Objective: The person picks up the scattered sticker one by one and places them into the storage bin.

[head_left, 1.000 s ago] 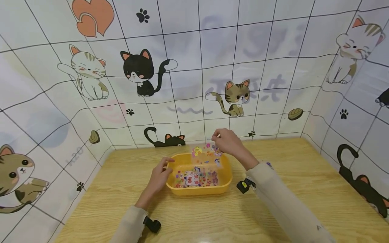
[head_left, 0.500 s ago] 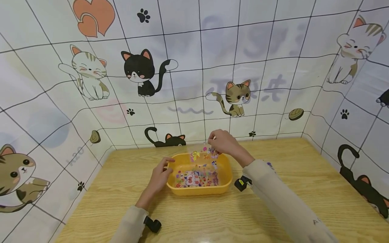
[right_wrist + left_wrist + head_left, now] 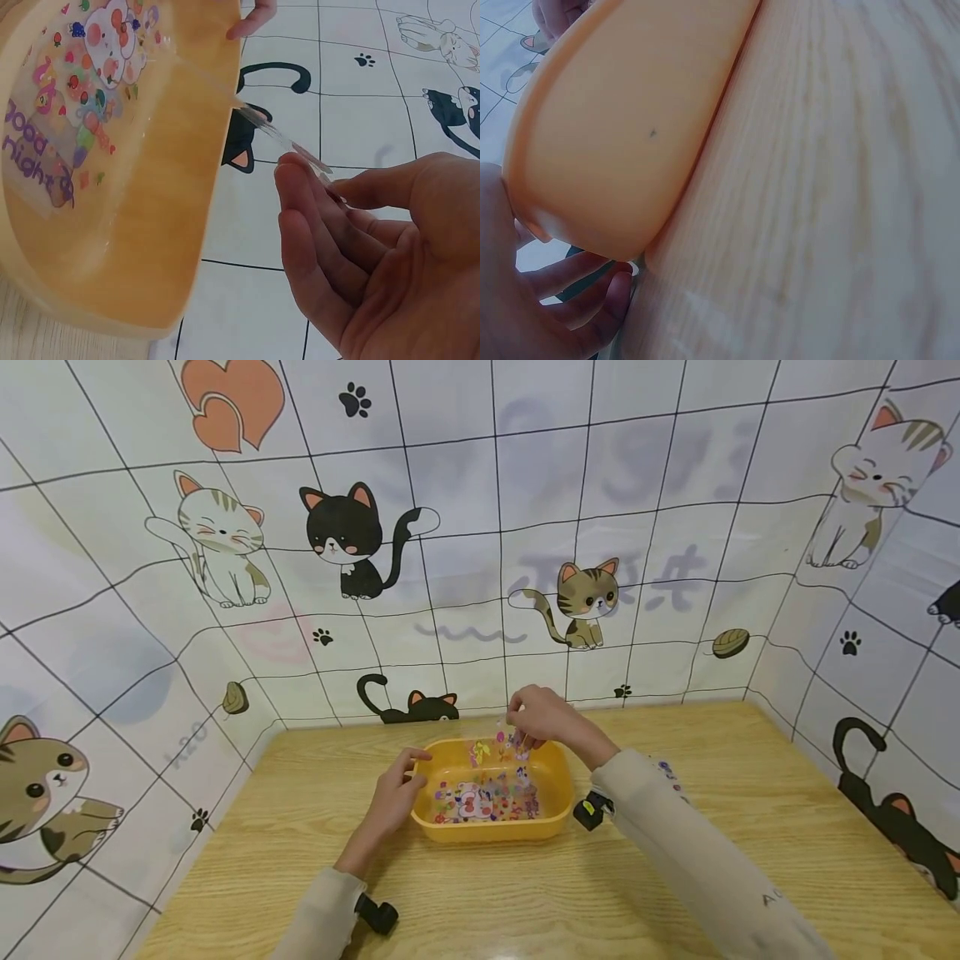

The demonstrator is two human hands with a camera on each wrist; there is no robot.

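A yellow plastic tub (image 3: 491, 833) stands on the table, with clear sticker sheets (image 3: 474, 802) lying in it. They carry a pink-and-white character, fruit and "good night" lettering, plain in the right wrist view. My left hand (image 3: 395, 793) holds the tub's left end; in the left wrist view its fingers curl below the rim against the outside wall. Above the tub's back right rim, my right hand (image 3: 546, 717) pinches a transparent sticker sheet (image 3: 483, 750) between thumb and fingers. That sheet hangs down into the tub, seen nearly edge-on in the right wrist view.
Another sticker sheet (image 3: 664, 768) lies on the table right of the tub, partly hidden by the right sleeve (image 3: 660, 818). The wood-grain table (image 3: 480, 902) ends at a cat-print wall covering (image 3: 465, 568) behind and on both sides.
My right hand has moved a little left and down, lowering the pinched sticker sheet further into the tub. More of the sheet on the right shows. My left hand stays put.
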